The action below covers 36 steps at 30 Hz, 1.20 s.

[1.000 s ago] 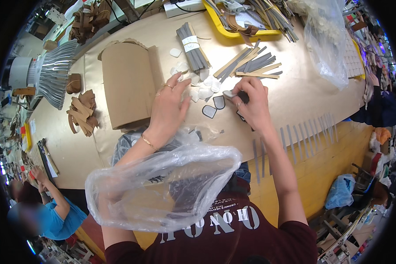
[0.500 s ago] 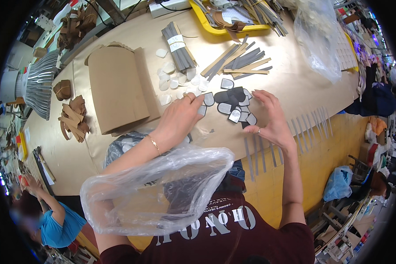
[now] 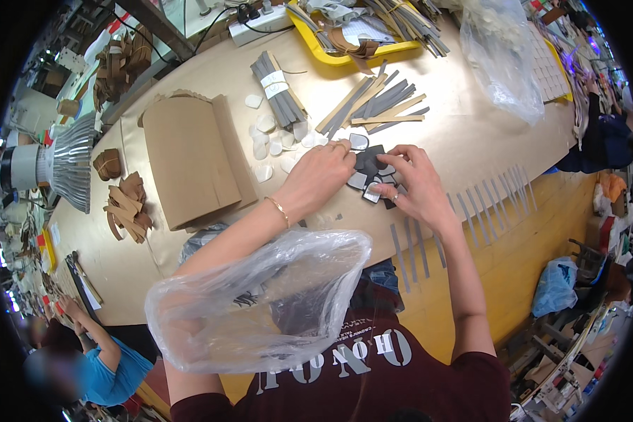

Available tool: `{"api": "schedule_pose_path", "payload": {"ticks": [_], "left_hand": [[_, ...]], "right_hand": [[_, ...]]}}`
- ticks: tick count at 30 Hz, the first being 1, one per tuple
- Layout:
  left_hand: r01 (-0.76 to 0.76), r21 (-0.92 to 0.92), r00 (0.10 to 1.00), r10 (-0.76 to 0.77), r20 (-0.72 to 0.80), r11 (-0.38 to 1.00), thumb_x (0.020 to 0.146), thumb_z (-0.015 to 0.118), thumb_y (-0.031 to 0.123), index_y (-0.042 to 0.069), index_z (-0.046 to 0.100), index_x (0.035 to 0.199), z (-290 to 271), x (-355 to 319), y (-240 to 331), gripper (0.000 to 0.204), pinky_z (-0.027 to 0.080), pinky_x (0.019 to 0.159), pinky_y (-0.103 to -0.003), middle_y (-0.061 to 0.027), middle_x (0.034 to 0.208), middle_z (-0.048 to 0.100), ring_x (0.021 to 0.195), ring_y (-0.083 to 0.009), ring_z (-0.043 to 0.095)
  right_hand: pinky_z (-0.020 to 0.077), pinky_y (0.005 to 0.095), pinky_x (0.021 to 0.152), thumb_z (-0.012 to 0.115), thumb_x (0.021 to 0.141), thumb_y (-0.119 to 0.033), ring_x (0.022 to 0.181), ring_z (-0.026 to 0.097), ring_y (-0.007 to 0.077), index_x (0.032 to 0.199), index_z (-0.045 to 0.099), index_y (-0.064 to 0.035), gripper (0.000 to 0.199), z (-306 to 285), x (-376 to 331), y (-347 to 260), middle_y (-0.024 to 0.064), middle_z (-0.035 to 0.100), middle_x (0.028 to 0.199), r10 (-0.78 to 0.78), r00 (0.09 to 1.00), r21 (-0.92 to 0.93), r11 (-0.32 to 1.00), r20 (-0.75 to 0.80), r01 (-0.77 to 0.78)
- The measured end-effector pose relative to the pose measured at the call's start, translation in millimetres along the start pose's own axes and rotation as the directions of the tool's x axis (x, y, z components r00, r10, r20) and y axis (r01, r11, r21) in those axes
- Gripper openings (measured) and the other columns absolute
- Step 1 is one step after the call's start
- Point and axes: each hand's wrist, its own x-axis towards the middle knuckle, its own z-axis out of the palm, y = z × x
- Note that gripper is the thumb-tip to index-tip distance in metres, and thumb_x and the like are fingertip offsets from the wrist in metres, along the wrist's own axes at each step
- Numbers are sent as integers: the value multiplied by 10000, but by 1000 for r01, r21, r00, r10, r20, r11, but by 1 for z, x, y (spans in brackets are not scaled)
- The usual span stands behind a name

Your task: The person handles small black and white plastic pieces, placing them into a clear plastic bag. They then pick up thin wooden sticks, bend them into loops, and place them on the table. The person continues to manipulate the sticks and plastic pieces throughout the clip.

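Note:
A loose pile of small dark patches (image 3: 373,161), rounded at one end and several with pale faces, lies on the table between my hands. My left hand (image 3: 318,173) is at the pile's left edge, fingers bent and pressed together; its fingertips are partly hidden, so what they hold cannot be made out. At the right edge my right hand (image 3: 420,184) curves around the patches, thumb and fingers apart and touching them. Pale rounded pieces (image 3: 261,132) are scattered beyond my left hand. A clear plastic bag (image 3: 260,302) hangs around my left forearm.
Grey and tan strips (image 3: 380,102) lie beyond the patches, beside a banded strip bundle (image 3: 278,88). A yellow tray (image 3: 323,56) stands at the back. Brown folded card (image 3: 190,158) lies left; grey strips (image 3: 485,204) line the right table edge. A lamp (image 3: 67,162) is far left.
Both hands have come closer together. My right hand has moved left onto the patches, and my left hand has shifted right against them. The pile looks more compact.

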Motion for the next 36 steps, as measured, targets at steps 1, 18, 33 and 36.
{"api": "schedule_pose_path", "payload": {"ticks": [1,18,33,36], "left_hand": [[-46,50,999,45,15,998,876,663,203,12,629,1054,2,2,-2,264,509,751,-395,-108,935,578,829,-295,623],[298,-333,950,-311,13,895,928,594,162,22,652,1035,-11,-1,1,186,498,726,-417,-122,941,594,820,-324,617],[353,-330,936,-333,116,876,706,846,335,-1,526,1182,-9,-26,34,664,510,812,-411,-157,1129,505,972,-335,588],[389,-386,921,-356,155,837,726,833,269,-19,471,1173,-7,-23,32,643,502,823,-420,-173,1131,501,1029,-362,569]], "right_hand": [[448,400,966,799,764,-303,1151,517,299,1181,646,-66,503,-1,-1,1,116,557,1189,-2,1000,4,1000,-13,2],[455,421,963,814,704,-379,1144,528,311,1286,565,-124,683,-8,-23,12,107,523,1255,-105,994,-101,990,-41,100],[504,380,820,792,767,-210,947,610,291,1339,531,-83,642,-7,3,-7,120,548,1129,-27,993,158,987,111,9],[506,395,840,737,799,-122,952,618,284,1337,528,-73,579,-8,2,-8,130,580,1143,-49,989,226,974,137,17]]}}
